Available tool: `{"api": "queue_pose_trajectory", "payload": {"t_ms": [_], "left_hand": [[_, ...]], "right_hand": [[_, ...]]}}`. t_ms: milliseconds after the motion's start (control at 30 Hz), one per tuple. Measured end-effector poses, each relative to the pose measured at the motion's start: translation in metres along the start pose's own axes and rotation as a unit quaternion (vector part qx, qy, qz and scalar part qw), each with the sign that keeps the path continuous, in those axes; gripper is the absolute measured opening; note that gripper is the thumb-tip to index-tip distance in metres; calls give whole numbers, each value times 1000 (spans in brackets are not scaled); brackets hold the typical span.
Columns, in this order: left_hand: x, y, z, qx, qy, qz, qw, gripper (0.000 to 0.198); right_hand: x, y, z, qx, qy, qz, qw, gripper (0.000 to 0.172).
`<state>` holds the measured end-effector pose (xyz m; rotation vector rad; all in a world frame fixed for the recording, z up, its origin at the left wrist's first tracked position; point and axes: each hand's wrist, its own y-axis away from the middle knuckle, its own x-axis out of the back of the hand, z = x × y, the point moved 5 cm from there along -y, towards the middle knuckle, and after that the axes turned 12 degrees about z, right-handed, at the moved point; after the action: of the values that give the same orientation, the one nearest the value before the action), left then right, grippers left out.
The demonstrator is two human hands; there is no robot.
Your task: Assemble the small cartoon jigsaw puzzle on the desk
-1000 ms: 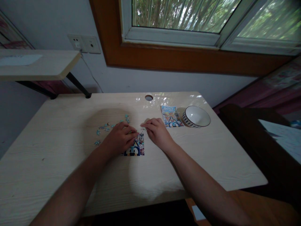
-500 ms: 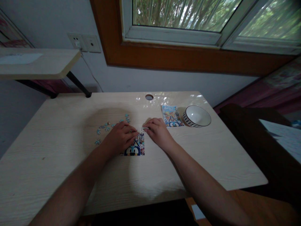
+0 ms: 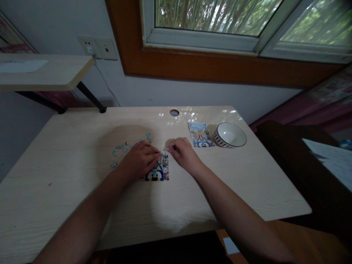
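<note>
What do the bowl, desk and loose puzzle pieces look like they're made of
Bowl: probably glazed ceramic, glossy white inside. Desk: pale wood or wood-look laminate, faintly grained. Loose puzzle pieces: perhaps printed cardboard, judging by their colours; too small to be sure.

Bare hands (image 3: 139,158); forearms (image 3: 231,196) bare to view's lower edge, tapering toward wrists (image 3: 200,168).
</note>
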<state>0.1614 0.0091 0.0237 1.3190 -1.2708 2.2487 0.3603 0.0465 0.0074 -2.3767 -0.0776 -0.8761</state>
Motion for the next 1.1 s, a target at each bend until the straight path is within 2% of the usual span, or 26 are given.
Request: {"api": "queue_pose_trajectory", "payload": {"t_ms": [300, 733, 1100], "left_hand": [[-1, 1, -2, 4, 1, 1, 1000, 27], [-1, 0, 0, 4, -2, -6, 1000, 26], [-2, 0, 0, 8, 0, -12, 1000, 27]], "right_hand": [[2, -2, 4, -30, -46, 23, 998, 8], [-2, -1, -3, -25, -23, -4, 999, 9], [-1, -1, 0, -47, -31, 4, 998, 8]]}}
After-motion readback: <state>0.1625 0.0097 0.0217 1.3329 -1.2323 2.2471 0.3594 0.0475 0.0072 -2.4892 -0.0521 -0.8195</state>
